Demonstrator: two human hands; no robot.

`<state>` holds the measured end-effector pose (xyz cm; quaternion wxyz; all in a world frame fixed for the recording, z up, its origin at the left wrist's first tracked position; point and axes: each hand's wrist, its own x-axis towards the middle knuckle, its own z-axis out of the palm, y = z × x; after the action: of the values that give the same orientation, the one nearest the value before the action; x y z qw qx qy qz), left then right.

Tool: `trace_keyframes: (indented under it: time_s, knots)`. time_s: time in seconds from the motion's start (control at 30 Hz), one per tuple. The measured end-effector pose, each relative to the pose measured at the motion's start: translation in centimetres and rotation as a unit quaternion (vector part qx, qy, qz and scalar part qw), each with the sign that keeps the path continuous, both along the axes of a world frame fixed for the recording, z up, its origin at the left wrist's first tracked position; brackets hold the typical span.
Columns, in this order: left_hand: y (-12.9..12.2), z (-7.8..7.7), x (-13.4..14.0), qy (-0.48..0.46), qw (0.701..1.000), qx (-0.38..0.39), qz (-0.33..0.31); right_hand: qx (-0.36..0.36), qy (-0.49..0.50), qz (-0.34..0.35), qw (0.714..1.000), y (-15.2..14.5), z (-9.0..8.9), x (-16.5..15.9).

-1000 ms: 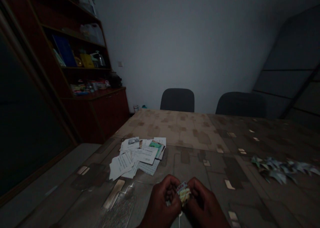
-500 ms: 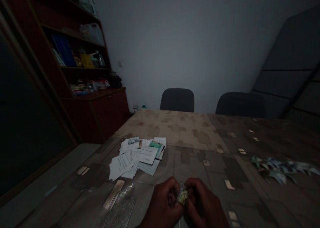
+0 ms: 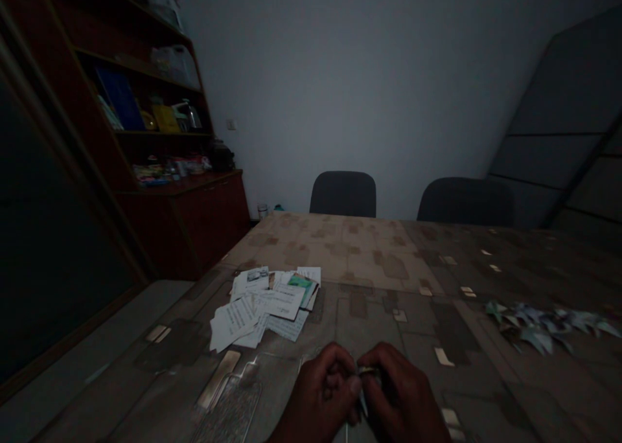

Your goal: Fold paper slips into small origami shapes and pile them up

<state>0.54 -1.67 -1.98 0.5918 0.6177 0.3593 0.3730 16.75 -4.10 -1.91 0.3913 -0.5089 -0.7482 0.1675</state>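
Observation:
Low in the view, my left hand (image 3: 323,388) and my right hand (image 3: 399,391) meet close above the table, fingers curled and thumbs pressed inward. Both pinch a small folded piece of paper (image 3: 363,403) between them. Only a pale, narrow edge of it shows; my fingers hide the rest. Ahead and to the left of my hands lies a loose pile of cut paper sheets (image 3: 279,300), mostly white with print, one green. Far to the right, several folded paper pieces (image 3: 539,329) lie in a heap.
A patterned cloth covers the table (image 3: 335,242). Two dark chairs (image 3: 343,194) stand at its far side, before a pale wall. At the left rises a reddish-brown cabinet (image 3: 208,216) with filled shelves. The room is dim.
The folded paper has turned between my fingers: its yellowish, crumpled face was showing before, and now a thin pale edge does. My left thumb has moved up toward my right fingertips.

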Motion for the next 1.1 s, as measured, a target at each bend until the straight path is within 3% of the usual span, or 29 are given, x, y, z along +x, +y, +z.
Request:
trace_keyframes:
  time_s: [0.17,0.47,0.77,0.9,1.1]
  knots:
    - [0.1,-0.7,0.1,-0.054,0.998,-0.039,-0.004,-0.009,0.000,-0.012,1.000,0.1,-0.2,0.0]
    - [0.3,0.1,0.3,-0.045,0.995,-0.084,0.024,0.014,-0.002,0.012,1.000,0.0,0.4,0.1]
    - [0.0,1.3,-0.1,0.066,0.995,0.054,0.053,0.041,-0.020,0.011,0.999,-0.1,0.0,0.1]
    - [0.0,1.1,-0.1,0.062,0.995,0.057,0.049,0.062,-0.010,0.020,0.998,-0.1,0.5,0.0]
    - [0.2,0.2,-0.5,0.017,0.999,0.036,0.024,0.012,0.025,0.000,1.000,-0.2,0.8,-0.1]
